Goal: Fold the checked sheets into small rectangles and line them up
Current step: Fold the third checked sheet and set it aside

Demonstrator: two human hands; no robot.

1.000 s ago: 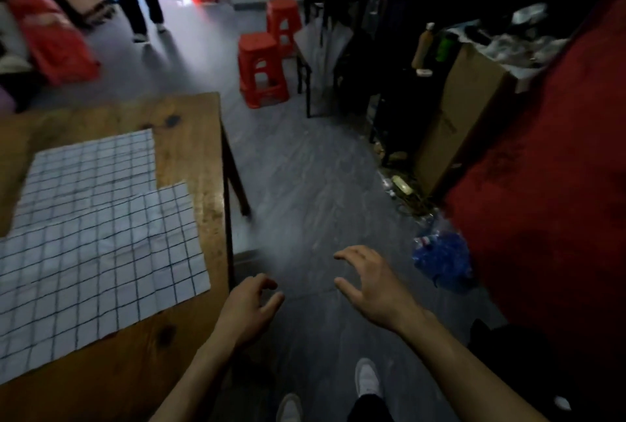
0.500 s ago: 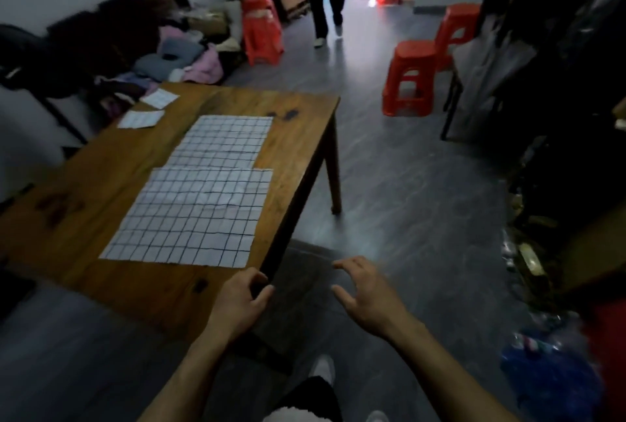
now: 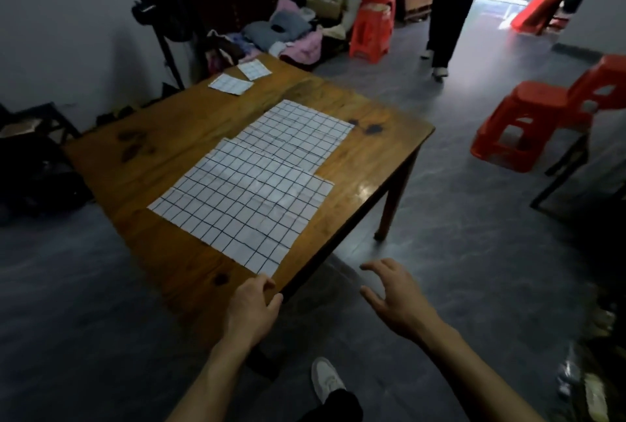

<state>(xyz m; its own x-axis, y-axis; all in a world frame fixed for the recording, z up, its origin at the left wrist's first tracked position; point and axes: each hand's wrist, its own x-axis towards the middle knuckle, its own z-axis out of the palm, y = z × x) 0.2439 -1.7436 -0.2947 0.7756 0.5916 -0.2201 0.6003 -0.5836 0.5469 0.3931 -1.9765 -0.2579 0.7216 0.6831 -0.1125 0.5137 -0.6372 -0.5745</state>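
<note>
While left hand (image 3: pixel 252 308) nears sheet (image 3: pixel 244 200) (unfolded), rt hand (image 3: pixel 394 296) hovers.

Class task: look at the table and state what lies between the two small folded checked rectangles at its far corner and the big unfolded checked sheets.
Only bare wood of the table lies between the folded rectangles and the unfolded sheets, as the head view shows.

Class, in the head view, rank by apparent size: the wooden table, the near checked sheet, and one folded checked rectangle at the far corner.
1. wooden table
2. near checked sheet
3. folded checked rectangle, though its distance from the camera shrinks it.
</note>
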